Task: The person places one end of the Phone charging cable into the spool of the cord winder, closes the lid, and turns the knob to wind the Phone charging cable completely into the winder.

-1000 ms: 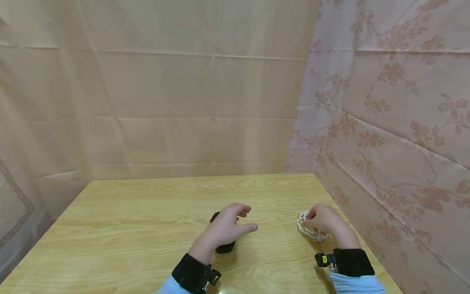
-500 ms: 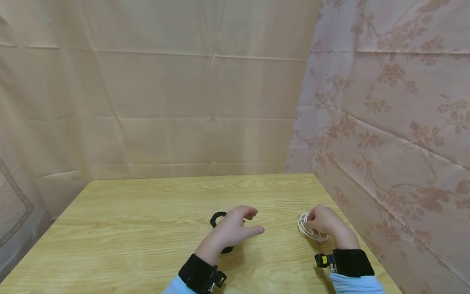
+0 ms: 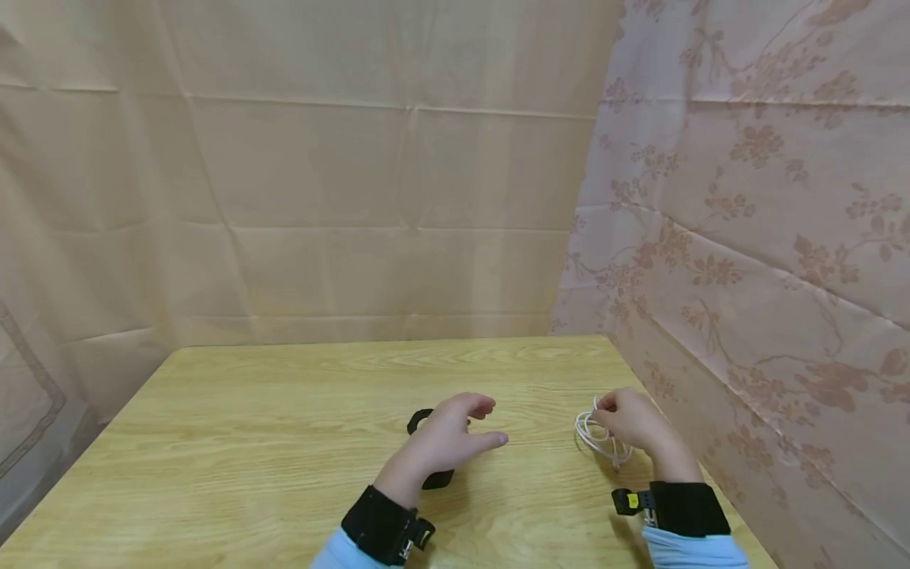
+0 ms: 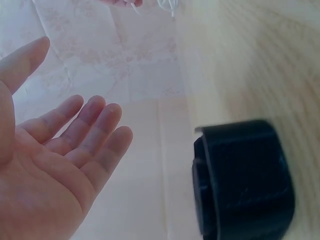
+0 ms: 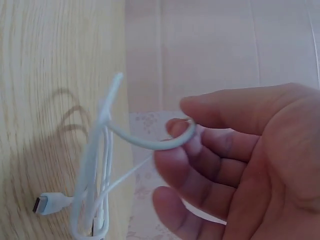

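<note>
A white USB cable (image 3: 592,436), coiled in loose loops, is at the right side of the table. My right hand (image 3: 635,420) pinches one strand of it between thumb and fingers. In the right wrist view the coil (image 5: 102,150) hangs beside the fingers, with a plug (image 5: 52,203) showing at its lower left. My left hand (image 3: 449,437) is held with fingers relaxed and thumb apart, nothing in it. Below and beside it lies a black object with a ring-shaped end (image 3: 418,419), partly hidden by the hand; the left wrist view shows its rounded black block (image 4: 252,182) on the table.
The wood-grain table (image 3: 284,442) spreads out in front and to the left. A plain beige curtain (image 3: 320,197) hangs behind it. Along the right edge hangs a pink floral cloth (image 3: 753,237), close to my right hand.
My right hand has risen slightly, drawing a strand of the cable up out of the coil. My left hand has shifted a little to the right and hovers over the black object.
</note>
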`<state>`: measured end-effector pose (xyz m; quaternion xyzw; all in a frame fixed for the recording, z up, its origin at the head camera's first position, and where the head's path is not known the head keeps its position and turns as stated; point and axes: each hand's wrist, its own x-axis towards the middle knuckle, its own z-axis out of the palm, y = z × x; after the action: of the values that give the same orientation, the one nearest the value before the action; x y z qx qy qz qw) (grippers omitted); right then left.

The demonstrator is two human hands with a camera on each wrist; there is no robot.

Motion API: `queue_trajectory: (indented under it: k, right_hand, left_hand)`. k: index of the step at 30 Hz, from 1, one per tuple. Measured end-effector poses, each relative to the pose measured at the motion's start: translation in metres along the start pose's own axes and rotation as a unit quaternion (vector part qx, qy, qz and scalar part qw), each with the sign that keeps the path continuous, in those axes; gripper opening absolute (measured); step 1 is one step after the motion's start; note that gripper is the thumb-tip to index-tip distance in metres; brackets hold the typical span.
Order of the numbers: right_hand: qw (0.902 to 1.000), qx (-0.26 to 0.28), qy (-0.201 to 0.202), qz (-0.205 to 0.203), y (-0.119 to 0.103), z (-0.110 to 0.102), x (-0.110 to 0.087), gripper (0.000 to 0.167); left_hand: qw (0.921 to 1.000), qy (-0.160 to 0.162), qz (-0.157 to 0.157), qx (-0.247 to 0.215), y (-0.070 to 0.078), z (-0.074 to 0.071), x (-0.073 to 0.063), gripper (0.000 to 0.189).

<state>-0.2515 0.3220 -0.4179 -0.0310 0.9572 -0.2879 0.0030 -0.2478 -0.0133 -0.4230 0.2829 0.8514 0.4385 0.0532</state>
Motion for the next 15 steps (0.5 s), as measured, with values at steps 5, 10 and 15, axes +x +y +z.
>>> queue_trajectory:
  k: [5, 10, 15]
  right_hand:
    - [0.9992, 0.019, 0.034, -0.011, -0.001, -0.003, 0.002, 0.032]
    - [0.9947, 0.068, 0.076, -0.005, -0.009, -0.003, 0.000, 0.039]
    - [0.9874, 0.113, 0.110, -0.005, -0.020, -0.003, 0.000, 0.043]
  left_hand:
    - [0.9999, 0.010, 0.005, -0.001, -0.002, -0.009, -0.003, 0.060]
    - [0.9997, 0.018, 0.008, -0.012, -0.006, -0.018, -0.007, 0.059]
    - [0.9992, 0.031, 0.012, -0.021, -0.010, -0.030, -0.014, 0.058]
